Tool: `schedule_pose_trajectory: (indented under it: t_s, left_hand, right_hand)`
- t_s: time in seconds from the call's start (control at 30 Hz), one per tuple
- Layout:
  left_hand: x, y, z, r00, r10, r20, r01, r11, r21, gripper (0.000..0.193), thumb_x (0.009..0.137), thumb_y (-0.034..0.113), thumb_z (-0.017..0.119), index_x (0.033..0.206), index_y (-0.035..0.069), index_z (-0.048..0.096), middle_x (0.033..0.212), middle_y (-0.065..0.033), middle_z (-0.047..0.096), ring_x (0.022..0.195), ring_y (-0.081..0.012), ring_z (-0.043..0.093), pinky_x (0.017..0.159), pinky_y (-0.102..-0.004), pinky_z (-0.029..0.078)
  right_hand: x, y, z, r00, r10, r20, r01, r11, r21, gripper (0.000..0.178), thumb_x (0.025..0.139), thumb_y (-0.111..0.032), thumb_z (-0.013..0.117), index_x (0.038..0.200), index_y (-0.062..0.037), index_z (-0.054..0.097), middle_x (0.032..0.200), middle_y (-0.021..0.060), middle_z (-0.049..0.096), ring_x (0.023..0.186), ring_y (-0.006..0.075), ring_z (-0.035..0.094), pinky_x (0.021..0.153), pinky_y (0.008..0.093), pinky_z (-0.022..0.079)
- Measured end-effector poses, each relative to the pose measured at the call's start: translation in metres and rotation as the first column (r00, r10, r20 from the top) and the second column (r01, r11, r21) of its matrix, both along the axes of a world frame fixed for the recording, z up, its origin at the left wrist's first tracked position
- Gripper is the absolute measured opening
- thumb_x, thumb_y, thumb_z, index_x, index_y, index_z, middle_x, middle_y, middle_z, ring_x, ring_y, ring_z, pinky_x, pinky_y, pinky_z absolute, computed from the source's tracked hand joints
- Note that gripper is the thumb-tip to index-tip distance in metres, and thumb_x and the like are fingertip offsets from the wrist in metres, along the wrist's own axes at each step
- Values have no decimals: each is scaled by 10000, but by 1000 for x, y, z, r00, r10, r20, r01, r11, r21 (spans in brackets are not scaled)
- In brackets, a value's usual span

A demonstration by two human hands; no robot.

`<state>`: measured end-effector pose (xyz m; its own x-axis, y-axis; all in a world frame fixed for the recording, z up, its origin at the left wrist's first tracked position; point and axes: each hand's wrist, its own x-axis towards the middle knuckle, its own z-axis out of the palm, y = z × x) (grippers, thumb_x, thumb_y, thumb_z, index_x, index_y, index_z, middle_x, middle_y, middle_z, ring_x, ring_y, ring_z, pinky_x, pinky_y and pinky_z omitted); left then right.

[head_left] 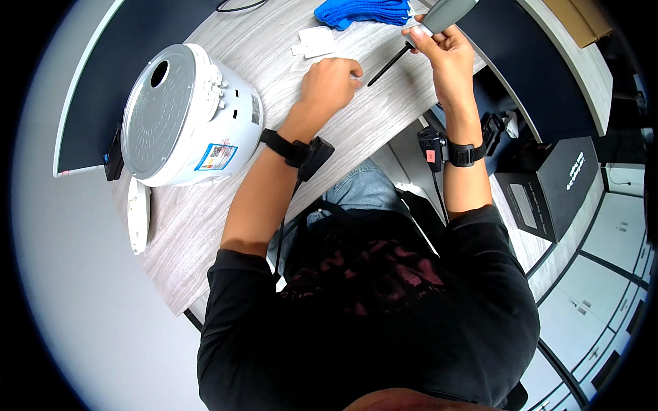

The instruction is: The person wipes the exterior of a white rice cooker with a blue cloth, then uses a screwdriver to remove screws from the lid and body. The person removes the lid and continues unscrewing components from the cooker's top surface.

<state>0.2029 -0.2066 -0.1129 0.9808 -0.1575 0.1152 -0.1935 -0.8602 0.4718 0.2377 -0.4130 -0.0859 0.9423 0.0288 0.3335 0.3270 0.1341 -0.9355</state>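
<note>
My right hand is closed around the grey handle of a screwdriver, whose black shaft slants down and left over the table. Close to its tip is my left hand, fingers curled and thumb against the forefinger. Something small and pale may be between those fingertips, too little of it showing to name. Just beyond the left hand lies a flat white plastic piece. To the left stands a white drum-shaped appliance with a grey round cover that has a dark oval hole.
A blue knitted cloth or glove bundle lies at the far edge of the wood-grain table. A curved white plastic part rests left, near the appliance. At right are a black box and a dark partition.
</note>
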Motion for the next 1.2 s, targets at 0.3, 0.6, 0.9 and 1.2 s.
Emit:
schedule_pose_trajectory:
  t_s: [0.3, 0.6, 0.9, 1.2]
  left_hand:
    - [-111, 52, 67, 971, -183, 156, 218, 943, -253, 287, 790, 175, 803, 1052, 79, 737, 757, -61, 679, 676, -217, 627, 644, -320, 488]
    - [-219, 144, 125, 828, 158, 537, 18, 952, -307, 149, 800, 50, 761, 946, 46, 732, 847, -60, 714, 777, -205, 652, 657, -309, 491]
    - [-215, 230, 115, 785, 289, 548, -202, 956, -215, 438, 761, 120, 795, 1176, 49, 675, 1297, -137, 633, 1277, -314, 555, 1082, -437, 424]
    - [-212, 230, 104, 740, 170, 651, -147, 985, -90, 457, 617, 125, 907, 1037, 105, 728, 1131, -73, 669, 1169, -291, 592, 966, -398, 488]
  right_hand:
    - [-9, 54, 31, 942, 297, 158, -301, 954, 3, 247, 911, -218, 759, 1045, -17, 708, 914, 84, 730, 838, 128, 671, 772, 273, 544]
    - [-91, 173, 83, 703, 655, 275, -591, 754, -285, 319, 866, -181, 783, 1132, -29, 698, 1040, 66, 722, 721, 78, 622, 623, 214, 502]
    - [-124, 215, 89, 690, 631, 356, -483, 767, -422, 308, 816, -226, 805, 1009, -9, 701, 902, 142, 690, 843, 303, 653, 745, 387, 506]
    - [-104, 207, 84, 716, 649, 257, -575, 757, -309, 351, 873, -239, 781, 1122, -3, 704, 898, 66, 720, 599, 50, 565, 512, 222, 433]
